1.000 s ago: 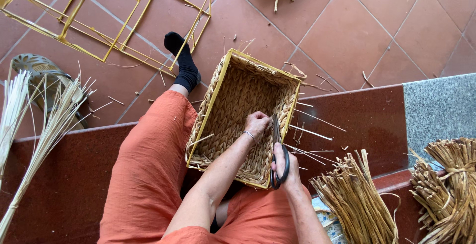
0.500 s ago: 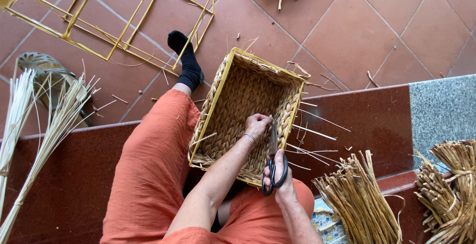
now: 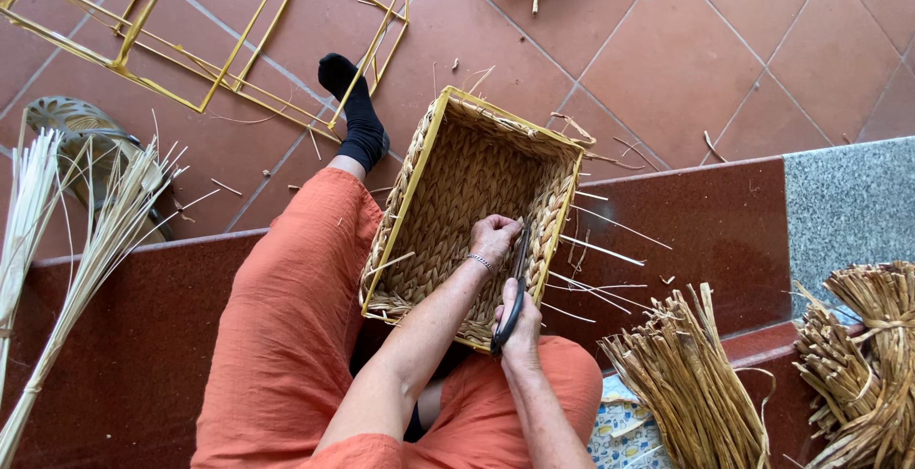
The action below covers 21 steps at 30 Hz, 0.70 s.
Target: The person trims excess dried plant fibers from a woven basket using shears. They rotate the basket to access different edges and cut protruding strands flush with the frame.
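A rectangular woven straw basket (image 3: 457,173) with a yellow frame rests tilted on my lap. My left hand (image 3: 493,237) reaches inside it and pinches the weave at the right wall. My right hand (image 3: 520,321) grips black-handled scissors (image 3: 512,297), blades pointing up along the basket's right wall beside my left hand. Loose straw ends stick out from the right rim. My orange trousers (image 3: 286,336) and a black sock (image 3: 357,116) lie below and to the left of the basket.
Yellow metal frames (image 3: 191,40) lie on the tiled floor at top left. Pale reed bunches (image 3: 67,240) fan out at left over a round object. Bundles of straw (image 3: 691,374) sit at right on the red stone step (image 3: 705,221).
My right hand with the scissors has shifted slightly down and right along the basket wall. My left hand stays at the same spot in the weave.
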{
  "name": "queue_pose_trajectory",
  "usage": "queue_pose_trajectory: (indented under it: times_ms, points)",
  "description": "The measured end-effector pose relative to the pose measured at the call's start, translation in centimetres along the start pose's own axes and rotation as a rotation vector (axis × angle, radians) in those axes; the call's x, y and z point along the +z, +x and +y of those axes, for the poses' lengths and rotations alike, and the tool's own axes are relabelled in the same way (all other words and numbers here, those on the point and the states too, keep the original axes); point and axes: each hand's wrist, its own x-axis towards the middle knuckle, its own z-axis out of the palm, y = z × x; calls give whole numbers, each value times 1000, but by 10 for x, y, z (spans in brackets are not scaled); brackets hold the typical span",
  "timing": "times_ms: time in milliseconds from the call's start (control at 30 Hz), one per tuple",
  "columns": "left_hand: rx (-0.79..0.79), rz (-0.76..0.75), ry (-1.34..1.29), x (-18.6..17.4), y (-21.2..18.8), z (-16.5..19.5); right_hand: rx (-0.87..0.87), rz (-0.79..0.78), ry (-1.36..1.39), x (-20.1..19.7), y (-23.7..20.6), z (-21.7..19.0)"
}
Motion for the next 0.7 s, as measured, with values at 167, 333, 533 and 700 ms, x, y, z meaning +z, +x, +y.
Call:
queue_pose_trajectory:
  times_ms: [167, 333, 533, 700]
  points:
    - [-62, 38, -41, -5, 10, 0, -142, 5, -79, -1, -2, 5]
    - [-65, 70, 9, -12, 27, 8, 127, -53, 37, -6, -38, -5]
    - [159, -229, 765, -6, 18, 19, 233, -102, 113, -3, -55, -38]
    - [210, -311, 1173, -2, 21, 25, 258, -68, 27, 2, -52, -55]
